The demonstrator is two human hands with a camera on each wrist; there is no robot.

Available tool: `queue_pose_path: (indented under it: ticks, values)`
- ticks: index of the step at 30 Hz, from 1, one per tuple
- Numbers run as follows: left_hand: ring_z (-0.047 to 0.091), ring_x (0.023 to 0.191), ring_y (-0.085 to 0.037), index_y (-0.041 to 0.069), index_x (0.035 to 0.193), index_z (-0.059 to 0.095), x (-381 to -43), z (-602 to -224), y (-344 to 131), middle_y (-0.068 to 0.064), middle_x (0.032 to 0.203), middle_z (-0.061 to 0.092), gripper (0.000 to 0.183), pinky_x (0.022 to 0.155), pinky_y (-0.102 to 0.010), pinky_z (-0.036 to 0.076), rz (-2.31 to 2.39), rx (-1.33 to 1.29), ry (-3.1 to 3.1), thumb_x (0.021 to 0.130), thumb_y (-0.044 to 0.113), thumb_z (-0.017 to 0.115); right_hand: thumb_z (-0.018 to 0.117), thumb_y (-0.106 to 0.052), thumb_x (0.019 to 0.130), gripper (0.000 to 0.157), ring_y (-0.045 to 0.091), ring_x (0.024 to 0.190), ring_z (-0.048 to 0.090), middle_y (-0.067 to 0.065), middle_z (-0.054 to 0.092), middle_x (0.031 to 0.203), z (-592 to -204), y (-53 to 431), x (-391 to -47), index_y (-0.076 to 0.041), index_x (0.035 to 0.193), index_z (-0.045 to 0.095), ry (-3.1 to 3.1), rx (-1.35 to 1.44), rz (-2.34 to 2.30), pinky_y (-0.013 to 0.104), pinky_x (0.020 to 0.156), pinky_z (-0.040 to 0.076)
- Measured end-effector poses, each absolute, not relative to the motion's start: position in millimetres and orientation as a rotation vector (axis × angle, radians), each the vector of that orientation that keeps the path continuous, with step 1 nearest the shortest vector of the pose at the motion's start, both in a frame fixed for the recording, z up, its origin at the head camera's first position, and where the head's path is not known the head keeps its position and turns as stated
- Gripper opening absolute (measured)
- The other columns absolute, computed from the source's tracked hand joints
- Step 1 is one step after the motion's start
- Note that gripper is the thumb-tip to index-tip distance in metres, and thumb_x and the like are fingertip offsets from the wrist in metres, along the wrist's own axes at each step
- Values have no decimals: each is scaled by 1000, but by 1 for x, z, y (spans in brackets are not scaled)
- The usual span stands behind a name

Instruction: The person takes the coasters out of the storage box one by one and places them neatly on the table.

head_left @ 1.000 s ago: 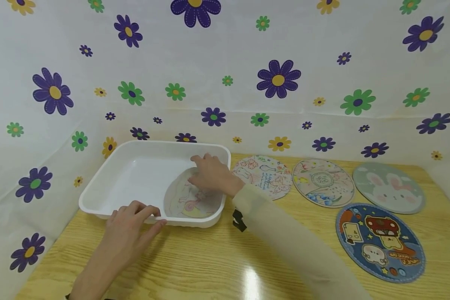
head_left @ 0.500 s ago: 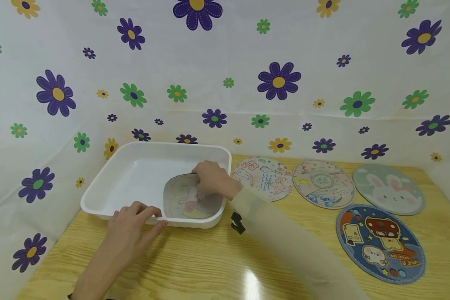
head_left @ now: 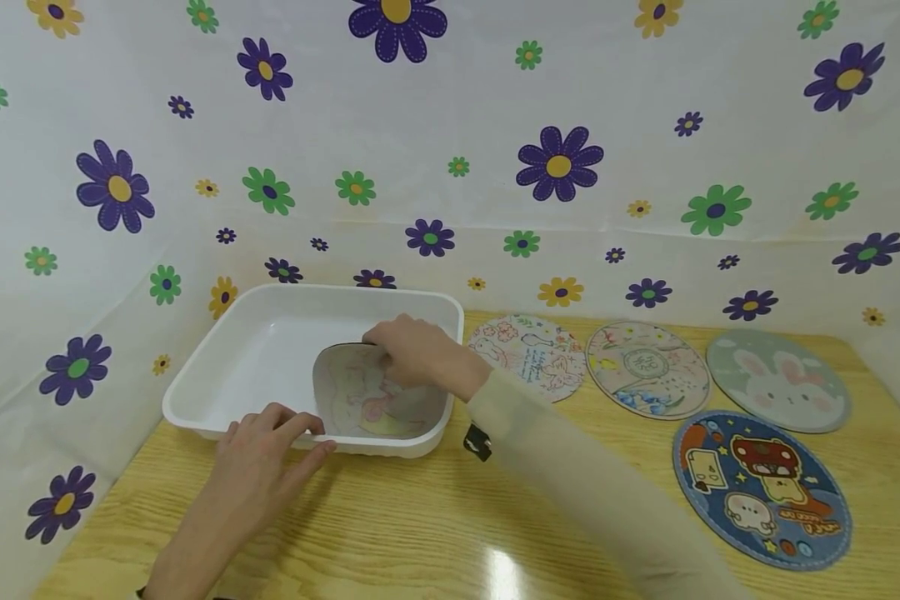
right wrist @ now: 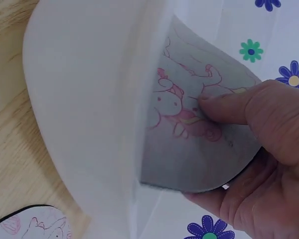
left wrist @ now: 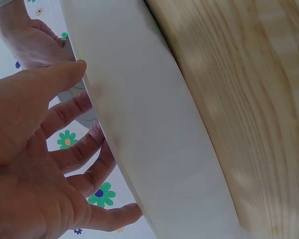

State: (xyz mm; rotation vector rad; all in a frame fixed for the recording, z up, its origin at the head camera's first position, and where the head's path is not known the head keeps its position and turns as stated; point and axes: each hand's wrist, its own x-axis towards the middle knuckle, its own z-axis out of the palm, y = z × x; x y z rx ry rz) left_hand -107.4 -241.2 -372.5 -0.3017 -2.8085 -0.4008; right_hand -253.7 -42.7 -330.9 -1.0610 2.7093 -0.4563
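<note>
A white plastic basin (head_left: 270, 350) stands at the left of the table. My left hand (head_left: 258, 454) grips its near rim, fingers over the edge and thumb at the rim; the left wrist view shows the fingertips (left wrist: 97, 134) passing behind the rim. Inside the basin's right end, my right hand (head_left: 420, 354) pinches a round placemat (head_left: 360, 396) with pale pink unicorn drawings. In the right wrist view the thumb lies on the placemat's printed face (right wrist: 184, 114), with the fingers behind it. The mat's far edge is raised and its sheet bends; its near edge sits low behind the basin's rim.
Right of the basin lie several round placemats: one with pink line drawings (head_left: 528, 358), one with flowers (head_left: 648, 367), a grey-green rabbit one (head_left: 780, 379), and a dark blue cartoon one (head_left: 761, 492) nearer me. Behind the wooden table (head_left: 390, 533) hangs a flowered cloth (head_left: 480, 100).
My right hand has taken hold of the unicorn placemat's far edge, lifted it and drawn it left, bending the mat. The left hand stays on the rim.
</note>
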Motion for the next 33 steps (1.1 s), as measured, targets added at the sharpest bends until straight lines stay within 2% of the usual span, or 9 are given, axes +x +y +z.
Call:
queue_pose_path:
  ticks: [5,12,16,20,25,28,33]
  values:
    - [63,88,-32,23,97,71,-107,-371,-241,-4,98,68,15,77,-56,48,-406,-308,-2814,91,35,78,60,2,93,33,13,84,58,0,73,107,-321,-35,-254,-13,119,72,2678,-1157,-568,24,75,49]
    - [63,89,-33,24,97,71,-107,-371,-241,-4,98,68,14,77,-57,48,-410,-309,-2816,91,35,78,59,8,86,43,16,94,62,5,75,117,-312,-22,-257,-9,122,73,2599,-1176,-758,29,89,54]
    - [63,89,-33,25,97,71,-108,-371,-241,-4,98,68,14,78,-57,48,-415,-307,-2816,91,35,78,61,6,84,42,18,95,62,7,74,116,-310,-14,-258,-8,122,73,2544,-1121,-903,28,85,55]
    - [62,88,-32,25,96,71,-107,-371,-241,-4,98,68,13,77,-54,47,-421,-301,-2817,91,34,78,63,6,82,49,17,93,65,10,72,119,-312,-7,-258,-8,128,70,2428,-956,-1135,27,78,59]
    - [60,86,-29,25,96,71,-107,-372,-241,-3,97,67,13,76,-50,46,-415,-299,-2821,90,34,79,61,7,87,58,23,84,73,18,69,121,-316,-1,-257,-10,143,58,2152,-622,-1463,41,68,64]
    - [61,88,-29,25,97,71,-107,-372,-241,-3,98,67,14,77,-52,47,-419,-295,-2826,90,34,79,59,7,91,62,23,82,73,21,68,119,-317,0,-255,-11,150,50,2017,-470,-1595,44,72,64]
    - [61,89,-30,24,97,71,-107,-371,-241,-4,99,68,14,79,-54,47,-430,-286,-2836,91,34,79,56,11,91,69,22,86,71,20,64,119,-315,3,-252,-13,154,43,1848,-279,-1749,47,83,62]
